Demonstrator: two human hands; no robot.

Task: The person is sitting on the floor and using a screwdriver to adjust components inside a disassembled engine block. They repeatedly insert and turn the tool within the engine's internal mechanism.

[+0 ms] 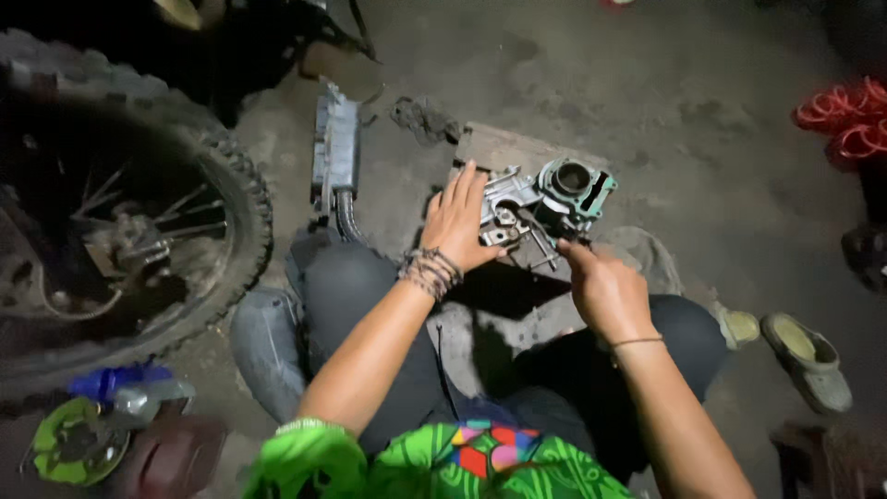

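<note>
A metal engine cylinder head and barrel assembly [552,201] rests on a flat wooden block [504,148] on the dirty floor. My left hand [459,222] lies flat against its left side, fingers spread, steadying it. My right hand [601,286] is at its near right edge, fingers curled on a small part or thin tool I cannot make out. Bracelets circle my left wrist, and a thin band my right. My knees in dark trousers frame the work.
A motorcycle wheel [120,231] with knobby tyre stands at the left. A grey metal part with a black hose [334,152] lies beyond my left knee. Sandals [806,356] sit at the right, red coils [845,115] far right, a green disc [69,444] bottom left.
</note>
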